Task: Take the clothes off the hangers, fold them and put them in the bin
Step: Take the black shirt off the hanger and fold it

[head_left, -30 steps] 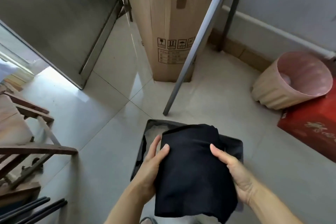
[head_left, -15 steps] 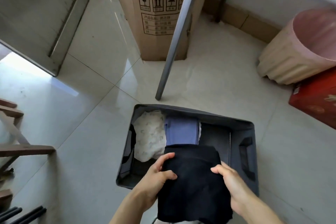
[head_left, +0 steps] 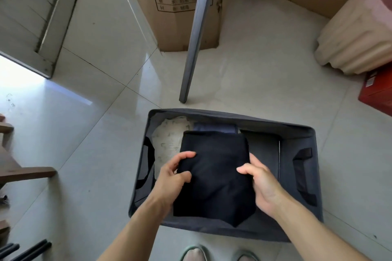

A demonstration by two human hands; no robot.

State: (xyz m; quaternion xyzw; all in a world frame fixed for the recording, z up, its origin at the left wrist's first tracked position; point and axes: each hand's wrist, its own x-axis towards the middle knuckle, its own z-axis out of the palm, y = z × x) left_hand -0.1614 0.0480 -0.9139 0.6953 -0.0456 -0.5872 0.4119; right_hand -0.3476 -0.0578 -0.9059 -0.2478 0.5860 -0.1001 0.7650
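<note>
A folded black garment [head_left: 214,174] hangs just above the open dark grey fabric bin [head_left: 305,133] on the floor below me. My left hand [head_left: 174,176] pinches its left edge and my right hand [head_left: 263,184] grips its right edge. Inside the bin, a folded white patterned garment [head_left: 167,140] lies at the left, and a folded blue garment [head_left: 214,128] peeks out behind the black one. The bin's right part shows a bare dark bottom.
A grey metal pole [head_left: 197,34] stands on the tiles just beyond the bin, with a tall cardboard box [head_left: 174,6] behind it. A beige ribbed bucket [head_left: 356,34] and a red box [head_left: 377,89] sit at the right. Wooden furniture [head_left: 23,171] is at the left.
The view has tilted down and closer to the bin. Both hands have lowered the black garment from in front of me down over the bin's middle.
</note>
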